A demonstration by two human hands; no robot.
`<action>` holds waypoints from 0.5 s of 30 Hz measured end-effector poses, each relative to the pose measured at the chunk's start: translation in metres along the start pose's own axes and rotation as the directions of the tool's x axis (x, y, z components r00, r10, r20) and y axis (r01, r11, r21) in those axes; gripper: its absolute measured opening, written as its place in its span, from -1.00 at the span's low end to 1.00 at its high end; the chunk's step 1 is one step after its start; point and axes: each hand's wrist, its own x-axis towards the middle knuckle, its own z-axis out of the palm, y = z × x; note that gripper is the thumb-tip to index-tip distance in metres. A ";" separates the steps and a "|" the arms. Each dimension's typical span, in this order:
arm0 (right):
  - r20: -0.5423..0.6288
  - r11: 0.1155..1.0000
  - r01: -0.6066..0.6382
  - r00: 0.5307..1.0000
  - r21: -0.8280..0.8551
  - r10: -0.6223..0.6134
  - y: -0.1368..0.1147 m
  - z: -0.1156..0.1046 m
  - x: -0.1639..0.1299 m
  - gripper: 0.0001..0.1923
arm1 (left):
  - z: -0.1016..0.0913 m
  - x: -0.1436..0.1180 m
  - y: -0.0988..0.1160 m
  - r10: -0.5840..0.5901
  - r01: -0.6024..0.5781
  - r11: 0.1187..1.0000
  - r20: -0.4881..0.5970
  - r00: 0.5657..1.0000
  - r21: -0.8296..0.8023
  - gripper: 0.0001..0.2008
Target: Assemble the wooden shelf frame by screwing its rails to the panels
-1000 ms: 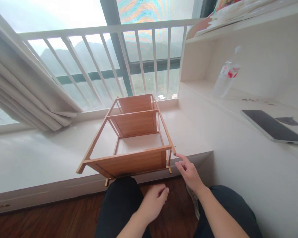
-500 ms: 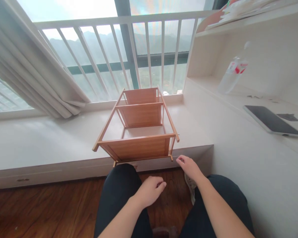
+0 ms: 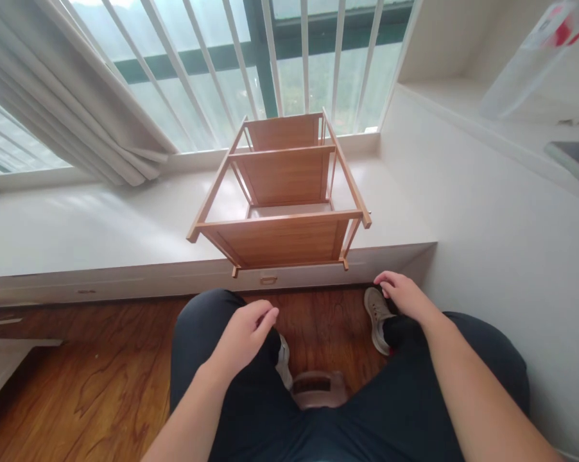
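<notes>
A small wooden shelf rack (image 3: 282,192) with three boards lies on its side on the white window ledge (image 3: 92,231), its near end jutting over the ledge's front edge. My left hand (image 3: 244,333) hovers over my left knee, fingers loosely curled, holding nothing. Over my right leg, just below the ledge's corner, my right hand (image 3: 404,296) is held palm down with its fingers slightly bent and empty. Neither hand touches the rack.
White railing bars (image 3: 289,58) and a gathered curtain (image 3: 58,102) back the ledge. A white desk side (image 3: 492,212) rises at right, with a plastic bottle (image 3: 530,64) and a dark tablet (image 3: 576,157) on top. Wooden floor (image 3: 77,378), my shoes and a stool seat lie below.
The view has tilted down toward my lap and the floor. My right hand has drawn back from the rack's near corner toward my leg. The left hand stays over my left knee.
</notes>
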 end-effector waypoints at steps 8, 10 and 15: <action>-0.048 0.999 -0.032 0.998 -0.022 0.031 0.018 -0.033 -0.005 -0.78 | -0.055 -0.062 -0.068 0.183 0.021 0.914 -0.456 0.871 0.406 -0.69; -0.123 0.999 -0.014 0.992 -0.049 0.007 0.010 -0.046 0.004 -0.80 | -0.056 -0.068 -0.083 0.225 0.022 0.876 -0.447 0.866 0.482 -0.74; -0.262 0.990 0.134 0.955 -0.041 -0.141 -0.031 -0.088 0.042 -0.78 | -0.056 -0.059 -0.098 0.261 0.014 0.848 -0.441 0.859 0.530 -0.72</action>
